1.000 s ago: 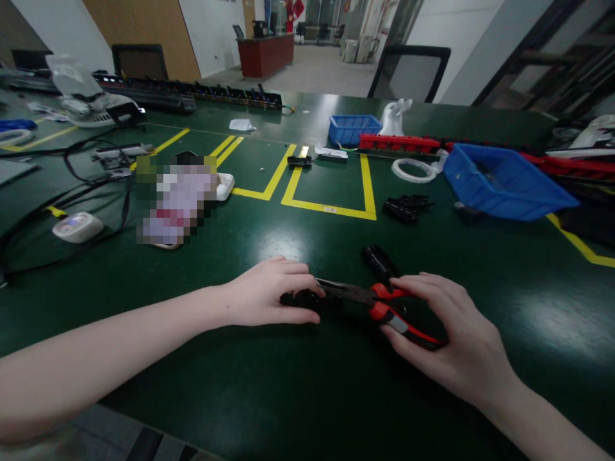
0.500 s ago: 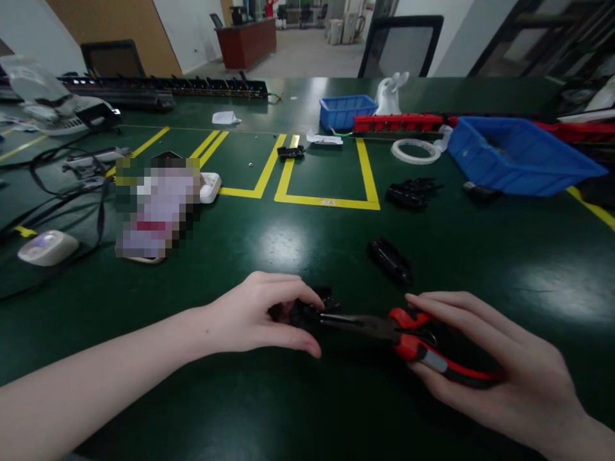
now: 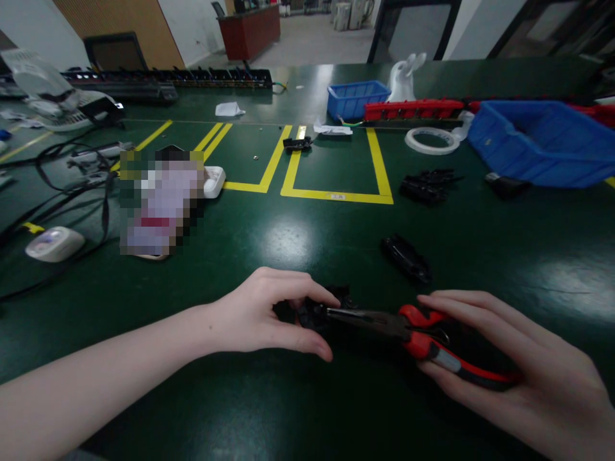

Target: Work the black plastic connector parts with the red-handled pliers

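Note:
My left hand [image 3: 278, 314] curls its fingers and thumb round a small black plastic part [image 3: 310, 314], which is partly hidden by the fingers. My right hand [image 3: 523, 365] grips long-nose pliers [image 3: 418, 336] by their red and black handles. The tips of the pliers point left and meet the black part at my left fingertips; whether they pinch it I cannot tell. A longer black plastic piece [image 3: 406, 258] lies on the table beyond the pliers. Farther back sits a cluster of black parts [image 3: 427, 186].
Blue bins [image 3: 542, 147] and a roll of white tape [image 3: 432, 141] stand at the back right, near a red strip [image 3: 413, 111]. On the left are a blurred phone [image 3: 163, 208], a white oval device [image 3: 55, 244] and black cables. Yellow tape lines [image 3: 336, 196] mark the green table.
The view has shifted a little, so everything on the table sits slightly differently in the frame. Both hands, the pliers and the black part keep nearly the same arrangement.

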Tool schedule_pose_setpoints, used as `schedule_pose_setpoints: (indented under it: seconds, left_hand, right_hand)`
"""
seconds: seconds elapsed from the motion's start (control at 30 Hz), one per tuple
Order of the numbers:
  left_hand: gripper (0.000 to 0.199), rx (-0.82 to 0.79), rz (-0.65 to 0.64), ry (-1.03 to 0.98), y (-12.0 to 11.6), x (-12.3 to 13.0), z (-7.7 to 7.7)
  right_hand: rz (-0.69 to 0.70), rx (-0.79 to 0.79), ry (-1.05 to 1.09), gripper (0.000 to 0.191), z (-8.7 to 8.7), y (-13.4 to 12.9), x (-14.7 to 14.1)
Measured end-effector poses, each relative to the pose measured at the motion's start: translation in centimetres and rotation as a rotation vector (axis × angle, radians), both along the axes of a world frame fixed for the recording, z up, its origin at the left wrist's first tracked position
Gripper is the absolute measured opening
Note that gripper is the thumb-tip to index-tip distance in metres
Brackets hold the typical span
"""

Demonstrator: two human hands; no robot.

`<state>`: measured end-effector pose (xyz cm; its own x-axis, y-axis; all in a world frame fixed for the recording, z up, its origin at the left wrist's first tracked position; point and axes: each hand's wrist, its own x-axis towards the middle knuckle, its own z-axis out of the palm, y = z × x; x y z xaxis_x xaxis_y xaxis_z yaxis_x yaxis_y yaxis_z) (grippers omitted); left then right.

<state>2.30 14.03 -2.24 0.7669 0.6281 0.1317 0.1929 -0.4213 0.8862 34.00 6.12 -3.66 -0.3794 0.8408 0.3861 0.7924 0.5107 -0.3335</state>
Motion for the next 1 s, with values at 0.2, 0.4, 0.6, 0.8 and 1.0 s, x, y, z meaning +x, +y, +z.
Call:
schedule_pose_setpoints:
  seconds: [0.2,0.4,0.6,0.8,1.0]
  left_hand:
    - [0.047,0.054,-0.038,0.015,0.1,0.0,0.0]
    - [0.051,0.09,-0.054,0.044,0.0,0.1,0.1]
    - [0.048,0.093,-0.038,0.02,-0.5,0.4,0.2]
    - [0.057,0.083,-0.026,0.028,-1.1,1.0,0.2]
    - [0.041,0.005,-0.064,0.124,-1.2,1.6,0.6]
  right_hand:
    - [0.053,-0.016,0.003,0.047,0.2,0.1,0.2]
    - [0.091,0.009,0.073,0.045,-0.1,0.1,-0.1]
    - [0.077,-0.009,0.122,0.041,0.0,0.0,-0.3]
    - [0.078,0.006,0.136,0.04,0.1,-0.4,-1.1]
    - [0.111,0.128,0.019,0.039,0.2,0.2,-0.4]
